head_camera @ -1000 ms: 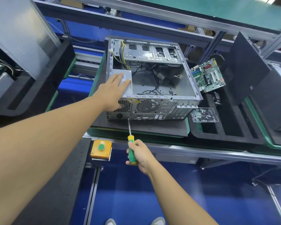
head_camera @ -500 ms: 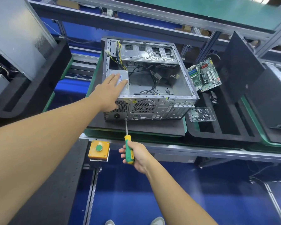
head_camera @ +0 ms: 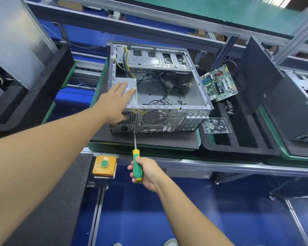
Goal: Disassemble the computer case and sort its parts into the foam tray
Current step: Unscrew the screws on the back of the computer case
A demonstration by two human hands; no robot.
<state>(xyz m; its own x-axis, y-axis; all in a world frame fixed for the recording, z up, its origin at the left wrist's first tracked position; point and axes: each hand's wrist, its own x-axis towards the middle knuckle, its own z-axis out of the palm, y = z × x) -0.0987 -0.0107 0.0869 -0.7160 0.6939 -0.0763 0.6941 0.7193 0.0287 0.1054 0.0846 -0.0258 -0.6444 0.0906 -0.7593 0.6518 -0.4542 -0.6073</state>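
Observation:
The open computer case (head_camera: 194, 89) lies on its side on a black pad, its rear panel facing me. My left hand (head_camera: 114, 102) rests flat, fingers straight, on the grey power supply (head_camera: 132, 89) in the case's near left corner. My right hand (head_camera: 146, 172) grips the green and yellow handle of a screwdriver (head_camera: 137, 164); its tip touches the lower rear panel beside the power socket. The black foam tray (head_camera: 238, 144) sits to the right, with a green motherboard (head_camera: 219, 82) leaning in it and a clear screw box (head_camera: 216, 126) at its near left.
A yellow box with a green button (head_camera: 104, 165) sits on the bench edge near my right hand. A dark side panel (head_camera: 256, 75) stands in the foam tray. Another case (head_camera: 302, 107) is at far right, and a grey panel (head_camera: 12, 38) leans at far left.
The view has shifted slightly. My right hand has brought the screwdriver tip up against the rear panel. My left hand stays on the power supply.

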